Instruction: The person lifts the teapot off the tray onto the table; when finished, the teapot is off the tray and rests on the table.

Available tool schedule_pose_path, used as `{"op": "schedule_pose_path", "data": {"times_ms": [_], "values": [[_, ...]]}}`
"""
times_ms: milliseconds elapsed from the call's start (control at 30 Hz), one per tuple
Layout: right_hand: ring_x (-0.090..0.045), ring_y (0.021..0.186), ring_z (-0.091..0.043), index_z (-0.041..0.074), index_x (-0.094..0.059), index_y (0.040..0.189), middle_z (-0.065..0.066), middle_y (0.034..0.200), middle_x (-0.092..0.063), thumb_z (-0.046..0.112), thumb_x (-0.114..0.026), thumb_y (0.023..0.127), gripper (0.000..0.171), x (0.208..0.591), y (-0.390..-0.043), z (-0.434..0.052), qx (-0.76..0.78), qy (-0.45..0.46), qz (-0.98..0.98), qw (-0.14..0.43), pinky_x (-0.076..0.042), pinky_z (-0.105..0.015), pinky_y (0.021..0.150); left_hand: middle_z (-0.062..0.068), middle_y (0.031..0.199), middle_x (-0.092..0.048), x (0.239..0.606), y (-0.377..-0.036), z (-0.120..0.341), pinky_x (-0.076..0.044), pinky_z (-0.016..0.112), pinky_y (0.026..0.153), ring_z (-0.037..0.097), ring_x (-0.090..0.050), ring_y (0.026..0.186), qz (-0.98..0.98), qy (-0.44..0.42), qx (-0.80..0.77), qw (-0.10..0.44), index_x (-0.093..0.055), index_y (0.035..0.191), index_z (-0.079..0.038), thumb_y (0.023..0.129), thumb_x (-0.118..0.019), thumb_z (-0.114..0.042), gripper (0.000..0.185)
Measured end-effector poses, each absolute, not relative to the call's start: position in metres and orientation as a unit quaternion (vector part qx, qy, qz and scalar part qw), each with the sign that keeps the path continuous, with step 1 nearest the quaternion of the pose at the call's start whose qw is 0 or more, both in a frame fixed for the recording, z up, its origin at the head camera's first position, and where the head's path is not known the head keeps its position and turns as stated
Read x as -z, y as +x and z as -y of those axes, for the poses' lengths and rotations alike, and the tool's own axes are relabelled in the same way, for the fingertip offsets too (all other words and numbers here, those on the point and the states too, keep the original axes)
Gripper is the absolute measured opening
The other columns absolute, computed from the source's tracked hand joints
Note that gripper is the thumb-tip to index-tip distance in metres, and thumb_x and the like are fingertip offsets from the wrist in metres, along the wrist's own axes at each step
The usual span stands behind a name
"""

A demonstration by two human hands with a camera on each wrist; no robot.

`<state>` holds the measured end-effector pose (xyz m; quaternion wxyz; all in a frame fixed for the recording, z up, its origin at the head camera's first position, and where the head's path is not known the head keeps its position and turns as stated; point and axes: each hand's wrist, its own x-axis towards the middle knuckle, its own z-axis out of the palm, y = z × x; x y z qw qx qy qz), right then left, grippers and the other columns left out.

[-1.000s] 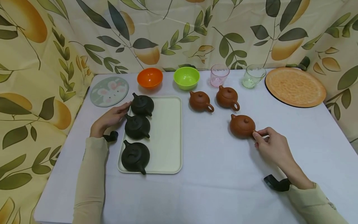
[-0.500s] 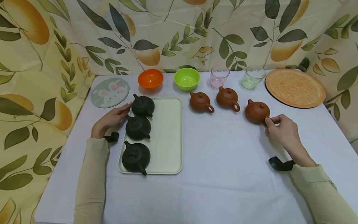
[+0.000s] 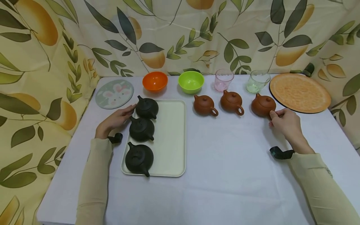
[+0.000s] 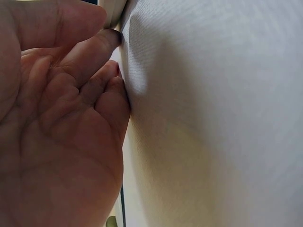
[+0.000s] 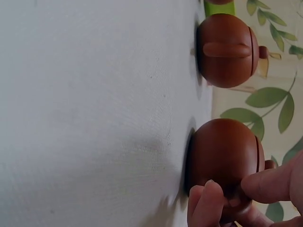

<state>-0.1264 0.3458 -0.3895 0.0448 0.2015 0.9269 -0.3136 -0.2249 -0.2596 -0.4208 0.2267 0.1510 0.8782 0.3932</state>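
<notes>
My right hand (image 3: 287, 124) pinches the handle of a brown clay teapot (image 3: 263, 105), the rightmost of three in a row. In the right wrist view the thumb and fingers close round that teapot's (image 5: 222, 153) handle, close over the cloth. A middle brown teapot (image 3: 231, 102) and a left brown teapot (image 3: 204, 105) stand beside it. My left hand (image 3: 113, 122) rests with extended fingers at the left edge of a cream tray (image 3: 170, 140), fingertips by the back black teapot (image 3: 147, 107). Two more black teapots, a middle one (image 3: 142, 129) and a front one (image 3: 139, 158), sit on the tray's left side.
Along the back stand an orange bowl (image 3: 155, 82), a green bowl (image 3: 191, 82), a pink glass (image 3: 223, 80) and a green-tinted glass (image 3: 257, 82). A round rabbit mat (image 3: 114, 94) lies back left, a round tan board (image 3: 300, 92) back right. Patterned cloth hangs behind the table.
My right hand has moved the brown teapot back and to the right, bringing it into line with the other two. The left hand keeps its place at the tray; the head view has shifted slightly.
</notes>
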Motion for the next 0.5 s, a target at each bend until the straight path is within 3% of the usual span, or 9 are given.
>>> {"op": "schedule_pose_path", "data": {"times_ms": [400,500], "values": [[-0.055,0.070,-0.013,-0.007,-0.049,0.121,0.002,0.068,-0.065,0.041,-0.042,0.100,0.053,0.393,-0.138,-0.342,0.322,0.201,-0.923,0.062,-0.042,-0.029,0.059,0.010,0.161,-0.021,0.426,-0.223,0.267,-0.011,0.049,0.121,0.029,-0.016,0.150,-0.878,0.130,-0.396,0.234,-0.023,0.155,-0.010,0.103,-0.040,-0.009,0.055],[-0.057,0.081,-0.021,-0.009,-0.045,0.128,-0.009,0.083,-0.067,0.045,-0.042,0.099,0.062,0.391,-0.136,-0.344,0.321,0.201,-0.921,0.086,-0.044,-0.031,0.062,0.011,0.161,-0.021,0.427,-0.223,0.265,-0.011,0.049,0.121,0.029,-0.015,0.150,-0.880,0.134,-0.393,0.231,-0.024,0.155,-0.009,0.103,-0.041,-0.009,0.055]]}}
